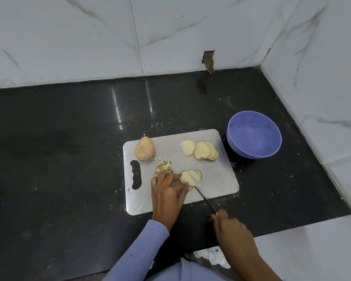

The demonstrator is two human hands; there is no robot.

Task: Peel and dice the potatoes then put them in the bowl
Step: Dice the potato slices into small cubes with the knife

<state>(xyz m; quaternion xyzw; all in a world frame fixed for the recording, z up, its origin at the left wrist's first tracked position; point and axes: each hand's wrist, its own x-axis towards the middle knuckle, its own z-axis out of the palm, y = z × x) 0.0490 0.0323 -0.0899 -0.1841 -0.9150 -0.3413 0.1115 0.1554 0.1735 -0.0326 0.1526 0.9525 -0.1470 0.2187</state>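
Potato slices under the knife on a grey cutting board

On the black tabletop (69, 159) lies the grey rectangular cutting board (221, 179); up and left of the left hand (167, 191) sits a whole unpeeled brown potato (144, 148), with small dice (164, 168) touching its fingertips. That grip presses flat on pale potato slices (190, 176). The right hand (229, 228) is closed round a slim steel knife (205, 197). Beyond it lie fanned slices (201, 150) and an empty round lilac plastic bowl (254, 134).

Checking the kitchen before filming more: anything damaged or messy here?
Yes. The white marble wall tile has a broken rectangular hole just above the black stone counter. Pale crumbs speckle the counter around the grey cutting board.
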